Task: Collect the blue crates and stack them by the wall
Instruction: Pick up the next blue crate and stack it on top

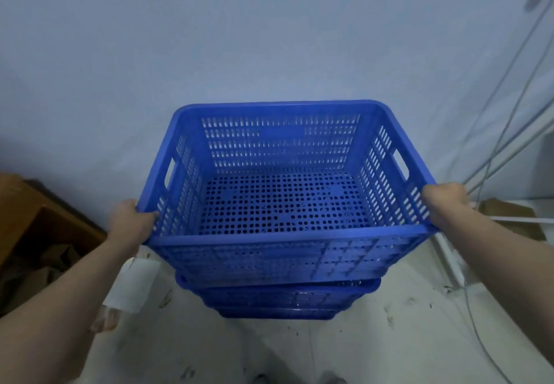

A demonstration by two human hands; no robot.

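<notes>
A blue perforated crate [281, 236] fills the middle of the head view, empty, its far side close to the pale wall [209, 39]. My left hand [130, 221] grips its near left rim corner. My right hand [446, 203] grips its near right rim corner. Below it, the rims of other blue crates [278, 296] show, nested in a stack on the floor. The held crate sits over that stack; whether it rests fully in it I cannot tell.
A brown wooden piece of furniture [36, 221] stands at the left by the wall. White rods and cables [494, 143] lean at the right, with a cardboard piece [509, 212] beneath. A white paper sheet [132, 284] lies on the scuffed pale floor [374, 338].
</notes>
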